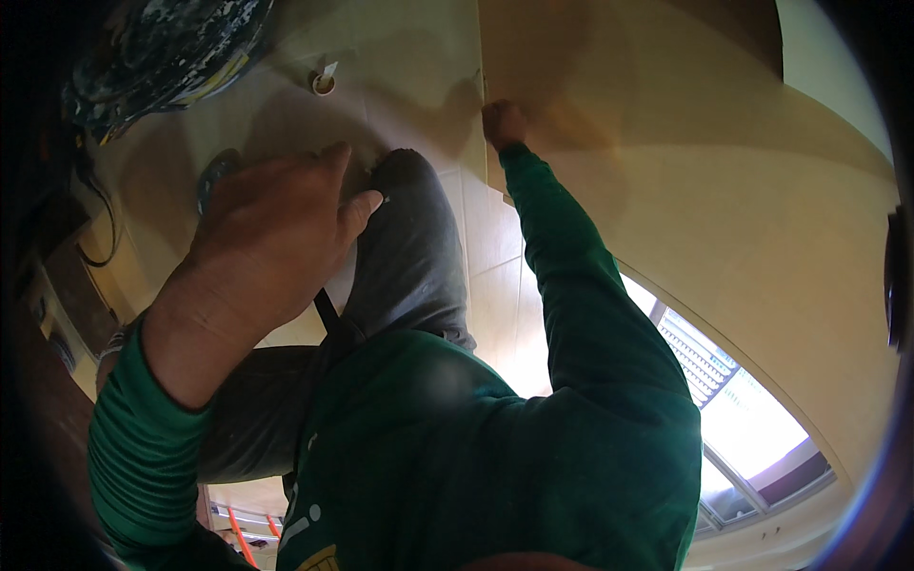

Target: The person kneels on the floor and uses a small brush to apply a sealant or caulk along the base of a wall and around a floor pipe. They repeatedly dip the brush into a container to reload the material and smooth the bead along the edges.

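My left hand is raised close in front of me, above my bent knee. Its fingers are curled, with the thumb and index finger pointing away from me. A tiny pale bit shows at the thumb tip, too small to name, and the palm side is hidden. At the end of my outstretched right arm, my right hand is closed at the left edge of a large light-brown wooden panel. The fingertips there cannot be made out. Partly behind my left hand is a bluish round object.
A small ring-shaped roll with a pale loose end lies on the tiled floor. At the far left stands a dark, paint-spattered bag or bucket, with a black cable nearby. A bright window is at the lower right.
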`<state>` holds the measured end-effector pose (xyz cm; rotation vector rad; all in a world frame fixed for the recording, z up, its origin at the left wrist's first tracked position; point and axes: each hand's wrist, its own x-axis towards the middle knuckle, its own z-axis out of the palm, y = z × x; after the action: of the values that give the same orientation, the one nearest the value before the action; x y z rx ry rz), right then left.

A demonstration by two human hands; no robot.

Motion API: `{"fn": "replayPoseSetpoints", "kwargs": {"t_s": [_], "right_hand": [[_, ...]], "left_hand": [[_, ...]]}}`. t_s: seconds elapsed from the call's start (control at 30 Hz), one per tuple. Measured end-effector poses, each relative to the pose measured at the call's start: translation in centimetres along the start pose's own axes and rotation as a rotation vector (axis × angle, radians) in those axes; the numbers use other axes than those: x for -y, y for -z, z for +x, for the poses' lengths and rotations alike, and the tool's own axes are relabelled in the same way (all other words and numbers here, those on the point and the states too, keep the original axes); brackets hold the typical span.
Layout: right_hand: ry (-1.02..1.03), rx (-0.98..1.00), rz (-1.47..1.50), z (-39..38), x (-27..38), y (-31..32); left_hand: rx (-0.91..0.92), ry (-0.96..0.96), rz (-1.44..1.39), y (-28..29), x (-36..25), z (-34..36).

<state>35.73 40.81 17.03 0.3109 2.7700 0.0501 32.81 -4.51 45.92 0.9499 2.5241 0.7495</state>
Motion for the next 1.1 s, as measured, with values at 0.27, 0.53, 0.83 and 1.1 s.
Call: {"fn": "replayPoseSetpoints", "kwargs": {"t_s": [0.27,0.53,0.83,1.1], "right_hand": [[-0.060,0.073,-0.063,2.8,-1.0,-2.2],[-0.037,0.088,-0.124,-3.0,-1.8,-2.3],[0.144,0.056,-0.262,-0.1,-0.1,0.3],[-0.069,0.220,-0.170,-1.8,-1.5,-2.0]], "left_hand": [[0.037,0.041,-0.027,0.5,0.1,0.3],[0.021,0.026,-0.050,0.3,-0.4,0.5],[0.102,0.092,-0.043,1.0,-0.5,0.8],[0.078,0.101,-0.095,1.0,-0.7,0.7]]}}
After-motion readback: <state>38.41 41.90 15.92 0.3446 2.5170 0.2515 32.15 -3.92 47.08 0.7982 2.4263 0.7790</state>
